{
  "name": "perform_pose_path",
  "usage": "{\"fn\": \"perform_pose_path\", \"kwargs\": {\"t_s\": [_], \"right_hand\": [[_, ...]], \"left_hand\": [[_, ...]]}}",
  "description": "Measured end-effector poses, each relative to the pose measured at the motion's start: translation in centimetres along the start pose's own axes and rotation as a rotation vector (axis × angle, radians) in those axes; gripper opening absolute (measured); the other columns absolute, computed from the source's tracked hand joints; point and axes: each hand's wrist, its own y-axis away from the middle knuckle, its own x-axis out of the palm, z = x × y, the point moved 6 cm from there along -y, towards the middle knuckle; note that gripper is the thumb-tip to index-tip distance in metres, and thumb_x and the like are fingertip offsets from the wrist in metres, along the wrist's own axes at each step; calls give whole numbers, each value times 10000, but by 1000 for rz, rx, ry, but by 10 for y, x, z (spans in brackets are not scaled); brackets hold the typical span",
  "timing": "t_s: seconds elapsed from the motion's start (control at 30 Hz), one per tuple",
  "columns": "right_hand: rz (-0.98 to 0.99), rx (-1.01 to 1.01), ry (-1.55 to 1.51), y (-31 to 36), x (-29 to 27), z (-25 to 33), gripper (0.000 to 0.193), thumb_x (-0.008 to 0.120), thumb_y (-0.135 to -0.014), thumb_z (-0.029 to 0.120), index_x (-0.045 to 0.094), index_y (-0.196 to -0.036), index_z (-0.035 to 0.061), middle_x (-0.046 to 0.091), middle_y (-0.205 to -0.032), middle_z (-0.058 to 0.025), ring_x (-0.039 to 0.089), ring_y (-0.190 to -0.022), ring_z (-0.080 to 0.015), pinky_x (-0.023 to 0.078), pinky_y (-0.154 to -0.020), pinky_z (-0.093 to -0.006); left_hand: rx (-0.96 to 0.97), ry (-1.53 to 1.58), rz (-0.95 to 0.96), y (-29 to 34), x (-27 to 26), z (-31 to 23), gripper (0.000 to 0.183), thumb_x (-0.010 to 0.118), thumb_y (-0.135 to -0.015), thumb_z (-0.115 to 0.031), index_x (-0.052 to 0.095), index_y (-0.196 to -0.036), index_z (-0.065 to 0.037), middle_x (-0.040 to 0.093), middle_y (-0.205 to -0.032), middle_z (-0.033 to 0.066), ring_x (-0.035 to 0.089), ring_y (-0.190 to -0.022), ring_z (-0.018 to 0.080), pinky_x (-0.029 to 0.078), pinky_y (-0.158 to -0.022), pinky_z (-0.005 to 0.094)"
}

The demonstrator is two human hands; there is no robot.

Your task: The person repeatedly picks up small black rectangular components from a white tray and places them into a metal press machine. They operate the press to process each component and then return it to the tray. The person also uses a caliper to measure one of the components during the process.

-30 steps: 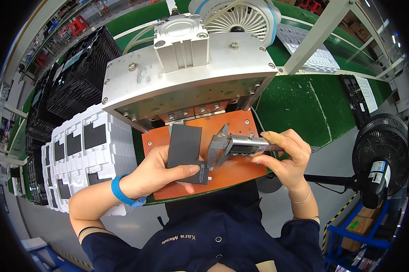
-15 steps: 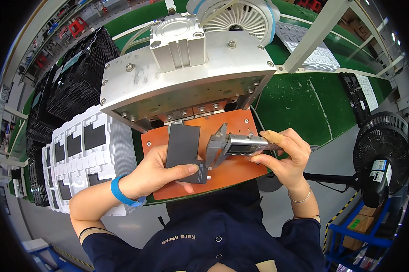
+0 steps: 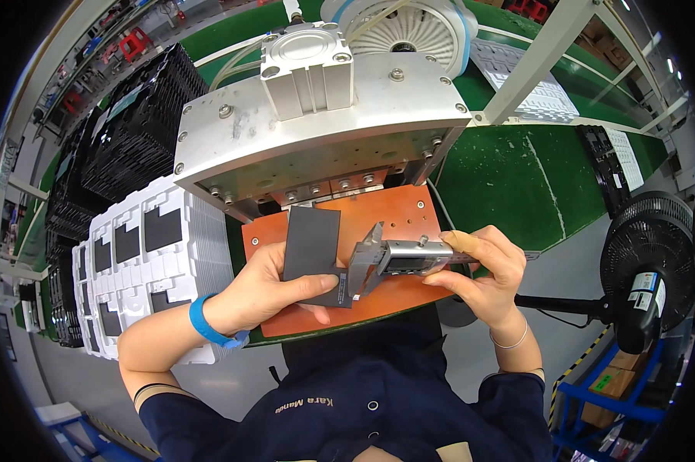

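Observation:
My left hand [image 3: 290,289] pinches a thin dark grey L-shaped plate [image 3: 312,245], with the thumb on its lower part. My right hand [image 3: 482,266] is closed around the beam of a digital caliper [image 3: 413,256]. The caliper's jaws point to the left and reach the right edge of the plate's lower part; whether they touch it I cannot tell. Both things are held above the orange base plate [image 3: 394,296] of a metal press [image 3: 232,146], whose cylinder block [image 3: 309,81] stands on top.
On the left stand white trays [image 3: 201,254] holding dark plates, with stacks of black trays [image 3: 147,115] behind. A black fan [image 3: 644,262] stands at the right, a white fan [image 3: 401,35] behind the press. The table top [image 3: 509,169] is green.
The caliper has turned slightly in my right hand, its display now less tilted, and its jaws have dropped a little nearer the plate's edge. My left hand is almost unmoved.

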Motion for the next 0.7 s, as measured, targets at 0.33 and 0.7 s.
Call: {"fn": "perform_pose_path", "kwargs": {"t_s": [0.33, 0.7], "right_hand": [[-41, -35, 28, 1, -2, -2, 467, 923, -621, 283, 760, -982, 36, 691, -759, -37, 602, -602, -138, 462, -524, -261], [-217, 328, -170, 29, -55, -90, 546, 839, -781, 86, 648, -1285, 2, 577, -903, 41, 496, -709, -47, 399, -630, -184]], "left_hand": [[-24, -6, -13, -3, 1, -2, 318, 670, -968, -120, 603, -1230, 46, 674, -1156, 139, 712, -883, 186, 632, -730, 285], [151, -539, -566, 147, -49, -59, 228, 567, -956, 29, 646, -1168, 54, 696, -1099, 103, 716, -833, 146, 512, -615, 218]]}}
